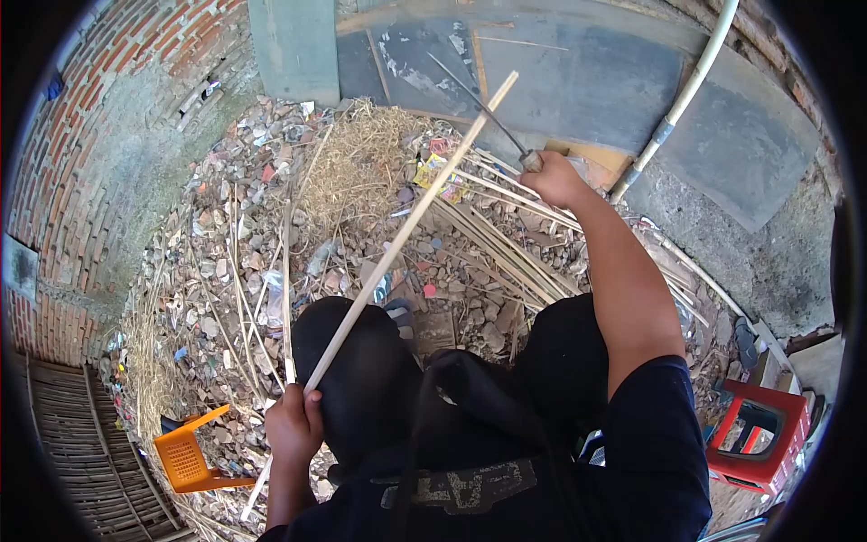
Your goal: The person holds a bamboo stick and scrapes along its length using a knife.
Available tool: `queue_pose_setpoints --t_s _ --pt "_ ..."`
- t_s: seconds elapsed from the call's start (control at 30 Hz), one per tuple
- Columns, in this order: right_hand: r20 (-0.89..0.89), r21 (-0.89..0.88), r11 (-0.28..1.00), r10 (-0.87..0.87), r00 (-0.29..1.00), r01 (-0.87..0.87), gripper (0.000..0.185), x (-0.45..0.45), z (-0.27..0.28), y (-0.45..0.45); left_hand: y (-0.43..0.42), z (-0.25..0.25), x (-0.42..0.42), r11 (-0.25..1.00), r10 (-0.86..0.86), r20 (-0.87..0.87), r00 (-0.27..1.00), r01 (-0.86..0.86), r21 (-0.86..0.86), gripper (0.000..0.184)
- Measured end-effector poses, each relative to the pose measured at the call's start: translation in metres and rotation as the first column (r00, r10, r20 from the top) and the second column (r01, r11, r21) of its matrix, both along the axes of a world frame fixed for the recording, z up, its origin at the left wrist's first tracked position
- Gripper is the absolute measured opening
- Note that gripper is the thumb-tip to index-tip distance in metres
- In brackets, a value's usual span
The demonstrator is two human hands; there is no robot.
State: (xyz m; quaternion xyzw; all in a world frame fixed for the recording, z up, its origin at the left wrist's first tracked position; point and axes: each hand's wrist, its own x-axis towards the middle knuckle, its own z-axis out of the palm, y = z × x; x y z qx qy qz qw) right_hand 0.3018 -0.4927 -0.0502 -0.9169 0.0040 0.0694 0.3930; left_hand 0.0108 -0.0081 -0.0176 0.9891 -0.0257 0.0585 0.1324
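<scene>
My left hand [293, 425] is closed around a long pale bamboo strip [411, 230], which slants up and away to the right across my left knee. A second, thinner strip [287, 298] runs up from beside the same hand; whether it is gripped too I cannot tell. Out in front, my right hand [555, 181] is wrapped round the short handle of a long, narrow-bladed knife [506, 134]. Its blade points up and left and crosses the strip near the far end. Whether blade and strip touch is unclear.
Split strips [506, 253] lie piled before my right knee on rubble ground. Wood shavings [361, 158] are heaped further off. An orange plastic chair [185, 456] stands at left, a red stool [763, 438] at right. A brick wall [135, 99], dark panels [587, 81] and a pole [673, 113] surround me.
</scene>
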Motion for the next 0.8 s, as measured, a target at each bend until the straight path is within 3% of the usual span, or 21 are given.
queue_pose_setpoints --t_s 0.03,0.07,0.2,0.3,0.33,0.43,0.47,0.57,0.6,0.8 --pt "-0.022 -0.026 0.997 -0.073 0.997 0.072 0.042 0.0 -0.004 -0.003 -0.001 0.004 0.001 1.0 -0.013 -0.004 1.0 0.013 0.018 0.028" --pt "0.069 -0.023 0.999 -0.045 0.997 0.047 0.038 -0.002 -0.01 -0.004 -0.002 0.006 0.001 1.0 -0.005 -0.023 1.0 0.006 0.001 0.029" --pt "0.175 -0.227 0.961 0.202 0.964 -0.16 0.028 -0.033 0.038 0.028 -0.005 0.005 0.005 0.999 0.004 -0.07 0.998 -0.007 -0.043 0.03" --pt "0.187 -0.412 0.844 0.447 0.875 -0.344 0.028 -0.045 0.053 0.051 -0.006 0.008 0.007 0.999 -0.008 -0.074 0.997 0.005 -0.04 0.029" --pt "0.188 -0.488 0.814 0.449 0.873 -0.314 0.026 -0.047 0.057 0.055 -0.005 0.007 0.008 1.0 -0.012 -0.059 0.998 0.011 -0.02 0.029" --pt "0.169 -0.159 0.957 0.27 0.948 -0.244 0.029 -0.014 0.013 0.032 -0.001 0.007 0.001 0.999 0.003 -0.045 0.999 -0.001 0.037 0.029" --pt "0.095 -0.128 0.984 0.136 0.986 -0.123 0.04 -0.004 0.006 0.023 -0.001 0.007 0.001 0.999 0.017 -0.04 0.999 -0.015 0.046 0.029" --pt "0.081 -0.104 0.995 0.005 0.997 0.003 0.045 0.001 -0.005 0.009 -0.007 0.018 0.004 0.997 0.054 -0.077 0.996 -0.049 0.064 0.029" --pt "0.232 -0.184 0.983 0.039 0.972 0.005 0.041 -0.007 -0.003 0.013 -0.007 0.021 0.004 0.996 0.046 -0.09 0.995 -0.039 0.079 0.029" --pt "0.11 -0.513 0.804 0.409 0.906 -0.3 0.029 -0.044 0.052 0.042 -0.017 0.033 0.0 0.991 0.042 -0.058 0.997 -0.035 0.128 0.022"
